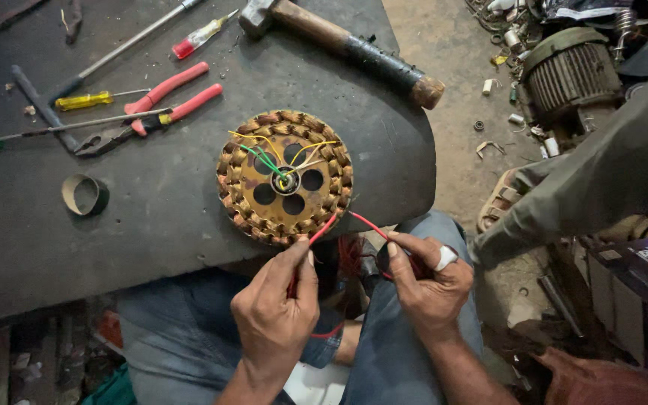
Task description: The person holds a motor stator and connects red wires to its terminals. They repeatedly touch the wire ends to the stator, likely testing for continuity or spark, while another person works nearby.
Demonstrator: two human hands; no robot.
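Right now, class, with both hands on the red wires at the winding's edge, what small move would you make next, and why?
Probably draw the two red wires together, ends meeting. The left hand pinches one and the right hand the other, both running from the near rim of the copper-wound stator, apart at the fingers. The pliers lie untouched.

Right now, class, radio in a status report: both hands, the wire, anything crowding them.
Left hand pinching red wire. Right hand pinching same wire. Wire leads from stator winding on dark bench. Pliers lie well apart.
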